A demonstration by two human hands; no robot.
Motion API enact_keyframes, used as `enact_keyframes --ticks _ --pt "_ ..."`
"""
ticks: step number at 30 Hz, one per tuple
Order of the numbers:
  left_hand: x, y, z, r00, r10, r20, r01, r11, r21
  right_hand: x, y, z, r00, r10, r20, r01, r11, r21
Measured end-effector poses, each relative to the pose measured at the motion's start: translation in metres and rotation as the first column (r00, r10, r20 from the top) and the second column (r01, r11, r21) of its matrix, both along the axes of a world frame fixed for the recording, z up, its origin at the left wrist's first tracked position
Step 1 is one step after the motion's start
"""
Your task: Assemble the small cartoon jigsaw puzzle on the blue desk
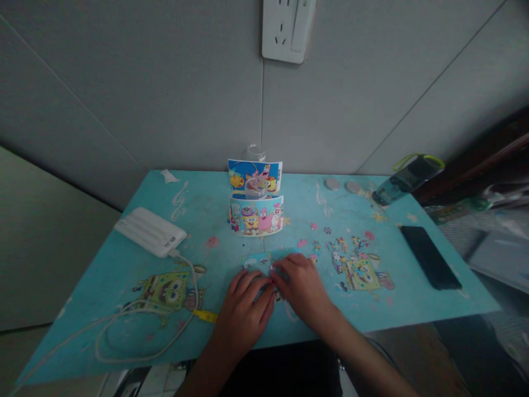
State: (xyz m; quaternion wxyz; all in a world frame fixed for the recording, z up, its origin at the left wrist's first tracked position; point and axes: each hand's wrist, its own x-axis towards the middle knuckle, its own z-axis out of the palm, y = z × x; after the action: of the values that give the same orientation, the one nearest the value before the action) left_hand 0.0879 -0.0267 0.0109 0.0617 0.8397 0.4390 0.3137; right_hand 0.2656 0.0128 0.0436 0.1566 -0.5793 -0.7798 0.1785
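Both hands meet over a partly assembled puzzle (261, 258) near the front middle of the blue table. My left hand (246, 302) rests at its lower left, fingers bent, thumb and fingertips close to the other hand. My right hand (301, 282) is at its lower right, with finger and thumb pinched on something small that I cannot make out. The hands hide much of the puzzle. Loose puzzle pieces (339, 249) lie in a scattered group to the right. Behind the puzzle, a printed cartoon card (257, 216) stands upright, with another card (236, 181) behind it and clear cups beside them.
A white power bank (151, 230) with a white cable (193, 275) lies at the left. On the right are a black phone (430, 257), a bottle (407, 179) and two round lids (332, 184). The wall carries a socket (285, 30).
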Motion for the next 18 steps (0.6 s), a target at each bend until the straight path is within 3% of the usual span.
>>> enact_keyframes --ticks 18 --pt "0.0018 0.0006 -0.0007 1.0 -0.002 0.017 0.002 1.0 -0.01 -0.0031 -0.0011 -0.0015 0.996 0.001 -0.086 -0.002 1.0 -0.018"
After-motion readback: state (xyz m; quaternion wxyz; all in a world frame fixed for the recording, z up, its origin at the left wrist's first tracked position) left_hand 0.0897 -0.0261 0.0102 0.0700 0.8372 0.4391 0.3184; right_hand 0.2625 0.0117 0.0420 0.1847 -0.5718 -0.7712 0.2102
